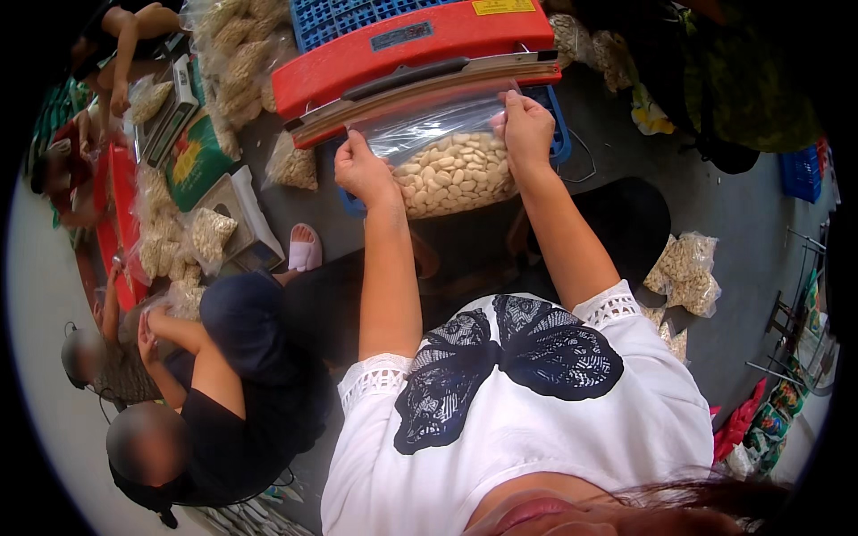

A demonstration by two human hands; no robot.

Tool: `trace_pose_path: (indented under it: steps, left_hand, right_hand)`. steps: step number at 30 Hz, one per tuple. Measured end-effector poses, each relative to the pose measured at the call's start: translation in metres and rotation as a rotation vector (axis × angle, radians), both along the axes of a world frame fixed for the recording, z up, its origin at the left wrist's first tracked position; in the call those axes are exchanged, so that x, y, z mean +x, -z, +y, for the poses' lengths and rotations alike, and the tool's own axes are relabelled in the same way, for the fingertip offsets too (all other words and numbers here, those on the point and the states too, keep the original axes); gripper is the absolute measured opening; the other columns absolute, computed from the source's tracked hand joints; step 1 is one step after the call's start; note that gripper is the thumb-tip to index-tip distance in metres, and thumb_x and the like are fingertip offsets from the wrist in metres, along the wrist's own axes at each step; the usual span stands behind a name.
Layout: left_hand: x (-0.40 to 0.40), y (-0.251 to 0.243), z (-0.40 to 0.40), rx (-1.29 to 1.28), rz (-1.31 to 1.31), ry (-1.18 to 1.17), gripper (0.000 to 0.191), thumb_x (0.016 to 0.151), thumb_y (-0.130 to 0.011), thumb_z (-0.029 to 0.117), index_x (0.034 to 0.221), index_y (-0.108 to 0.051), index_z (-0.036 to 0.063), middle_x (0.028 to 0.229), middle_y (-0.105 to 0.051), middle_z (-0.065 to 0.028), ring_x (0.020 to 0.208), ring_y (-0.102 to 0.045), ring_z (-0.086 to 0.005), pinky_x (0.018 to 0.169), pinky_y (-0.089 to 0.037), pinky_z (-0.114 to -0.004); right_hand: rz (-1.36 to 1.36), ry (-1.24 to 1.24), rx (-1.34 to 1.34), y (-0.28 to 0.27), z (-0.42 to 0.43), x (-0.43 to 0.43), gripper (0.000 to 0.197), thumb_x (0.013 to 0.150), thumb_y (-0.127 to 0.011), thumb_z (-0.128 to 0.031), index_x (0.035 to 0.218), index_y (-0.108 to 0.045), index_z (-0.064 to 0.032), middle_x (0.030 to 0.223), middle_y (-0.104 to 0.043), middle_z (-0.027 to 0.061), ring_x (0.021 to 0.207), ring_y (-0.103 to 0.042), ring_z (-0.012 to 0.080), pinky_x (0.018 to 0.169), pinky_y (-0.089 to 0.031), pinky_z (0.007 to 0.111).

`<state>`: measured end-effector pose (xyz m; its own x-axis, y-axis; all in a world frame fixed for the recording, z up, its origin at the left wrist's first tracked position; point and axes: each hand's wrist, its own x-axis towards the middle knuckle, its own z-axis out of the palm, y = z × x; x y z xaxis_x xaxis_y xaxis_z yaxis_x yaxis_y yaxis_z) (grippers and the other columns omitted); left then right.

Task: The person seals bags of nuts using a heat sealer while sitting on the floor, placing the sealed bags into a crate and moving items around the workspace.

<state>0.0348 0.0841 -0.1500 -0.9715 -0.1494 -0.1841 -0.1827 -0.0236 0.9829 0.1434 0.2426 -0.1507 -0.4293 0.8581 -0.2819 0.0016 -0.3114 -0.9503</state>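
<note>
Between my two hands a clear plastic bag (456, 171) of large white beans is stretched by its upper corners. My left hand (365, 171) pinches one corner, and my right hand (528, 127) pinches the other. The beans fill the lower part; the upper film is flat and bare of beans. Just beyond the bag's top edge lies a red impulse bag sealer (415, 50) with a dark handle along its front bar. Whether the film lies within the sealer's jaw, I cannot tell. A blue plastic crate (562, 130) shows partly beneath the bag.
Filled bags lie piled (234, 60) beyond the sealer's left side and on the floor (687, 275) at right. One bag (293, 163) stands near the crate. Digital scales (248, 221) and several co-workers are at left; one in dark clothes (221, 402) sits close by.
</note>
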Motion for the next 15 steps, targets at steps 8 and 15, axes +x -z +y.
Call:
trace_pose_path:
  steps: [8,15]
  left_hand:
    - [-0.036,0.04,0.018,-0.083,0.103,-0.208,0.026,0.087,-0.061,0.023,0.077,-0.059,-0.0012,0.065,-0.059,-0.0068,0.043,-0.047,-0.012,0.036,-0.035,-0.026]
    - [-0.018,0.019,0.009,0.063,-0.13,-0.031,0.022,0.088,-0.058,0.02,0.073,-0.053,0.0062,0.056,-0.052,-0.0021,0.044,-0.047,-0.009,0.039,-0.036,-0.021]
  right_hand:
    - [-0.156,0.324,0.134,0.042,0.023,-0.046,0.025,0.074,-0.072,-0.012,0.084,-0.06,0.0078,0.069,-0.062,0.0111,0.061,-0.061,0.0177,0.053,-0.049,0.027]
    - [-0.021,0.31,0.021,0.009,0.007,-0.042,0.017,0.073,-0.069,-0.005,0.082,-0.059,0.0052,0.075,-0.066,0.0093,0.065,-0.062,0.0152,0.059,-0.049,0.029]
